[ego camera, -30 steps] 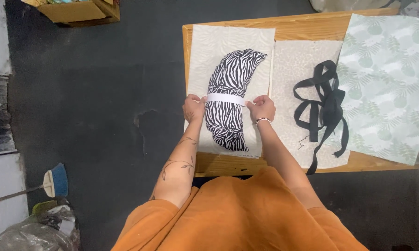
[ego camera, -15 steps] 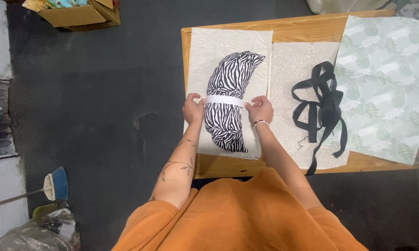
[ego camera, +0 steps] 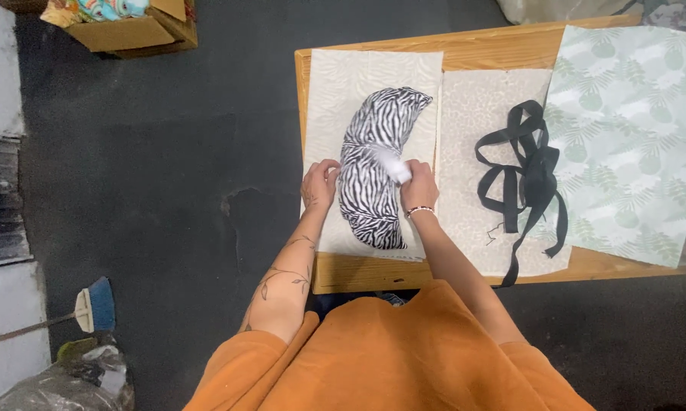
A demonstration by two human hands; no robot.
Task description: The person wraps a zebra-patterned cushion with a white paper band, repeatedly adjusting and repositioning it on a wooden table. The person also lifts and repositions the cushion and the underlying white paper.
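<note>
white band blurred, leaf-print sheet cut off at right

The wooden counter carries three sheets side by side: a pale patterned sheet, a beige speckled sheet and a green leaf-printed sheet.

Bare table edge near the body – black straps crowd the right.

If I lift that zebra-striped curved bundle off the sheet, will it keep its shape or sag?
The zebra-striped bundle looks like soft rolled fabric, so it would probably droop at both ends if lifted by the middle. It seems light for its size. The white band looks loose in the right hand, so the roll may unfurl.
</note>
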